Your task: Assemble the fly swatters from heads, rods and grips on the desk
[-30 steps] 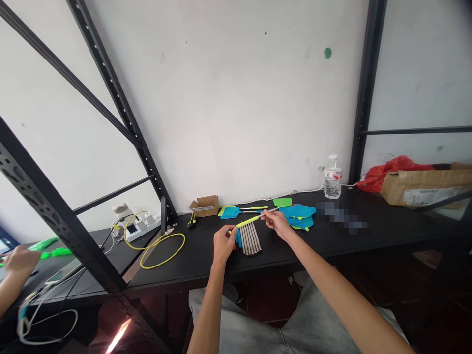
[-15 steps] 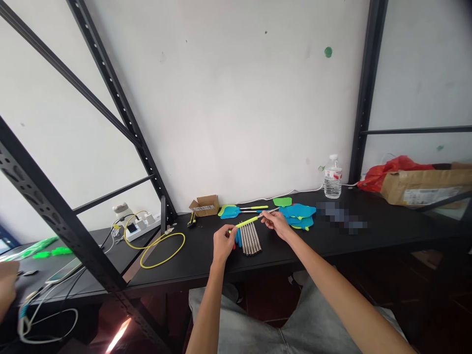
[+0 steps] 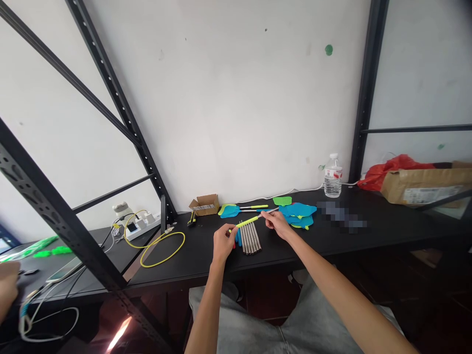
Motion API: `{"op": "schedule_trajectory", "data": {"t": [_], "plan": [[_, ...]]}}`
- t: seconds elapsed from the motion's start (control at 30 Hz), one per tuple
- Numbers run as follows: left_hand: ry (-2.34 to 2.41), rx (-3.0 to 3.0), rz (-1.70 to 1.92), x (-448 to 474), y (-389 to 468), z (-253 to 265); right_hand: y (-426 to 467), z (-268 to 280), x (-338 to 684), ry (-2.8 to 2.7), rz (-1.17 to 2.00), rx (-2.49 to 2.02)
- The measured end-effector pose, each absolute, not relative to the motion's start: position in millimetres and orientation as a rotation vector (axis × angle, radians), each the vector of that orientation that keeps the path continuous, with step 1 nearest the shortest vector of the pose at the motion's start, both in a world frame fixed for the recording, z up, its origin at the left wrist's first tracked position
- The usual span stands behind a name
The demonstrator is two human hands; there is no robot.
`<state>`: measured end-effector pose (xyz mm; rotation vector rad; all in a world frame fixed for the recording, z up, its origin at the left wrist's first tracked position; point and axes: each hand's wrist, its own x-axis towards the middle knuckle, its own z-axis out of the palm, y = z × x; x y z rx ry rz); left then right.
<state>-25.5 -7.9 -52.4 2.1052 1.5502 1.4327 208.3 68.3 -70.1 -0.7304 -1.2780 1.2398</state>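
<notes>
A yellow-green handle is gripped at its lower end by my left hand, fingers closed. My right hand pinches the thin metal rod at the handle's other end. Below the handle, several metal tubes lie side by side, with blue handles to their left, partly hidden by my left hand. Blue fly swatter heads are stacked just right of my right hand. Behind lie a blue fly swatter and a green swatter head.
Toward the wall stand a small open cardboard box and a water bottle. A yellow cable loops at left, near a power strip. On the right is a large carton with a red bag. Another person's hand shows at far left.
Almost nothing differs. Both hands keep their hold on the handle and rod; the right hand has shifted very slightly.
</notes>
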Motion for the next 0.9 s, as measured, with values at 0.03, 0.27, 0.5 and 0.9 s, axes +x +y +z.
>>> {"op": "schedule_trajectory", "data": {"t": [0.03, 0.27, 0.5, 0.9], "plan": [[1.557, 2.114, 1.426, -25, -8, -52, 68, -70, 208, -1.282, 1.237, -0.736], [1.617, 2.245, 1.337, -18, -11, -49, 59, -66, 205, -1.522, 1.21, -0.738], [1.669, 2.5, 1.199, -14, -12, -49, 60, -65, 205, -1.495, 1.25, -0.685], [1.715, 2.599, 1.21, -15, -8, -53, 44, -58, 200, -1.55, 1.095, -0.851]]}}
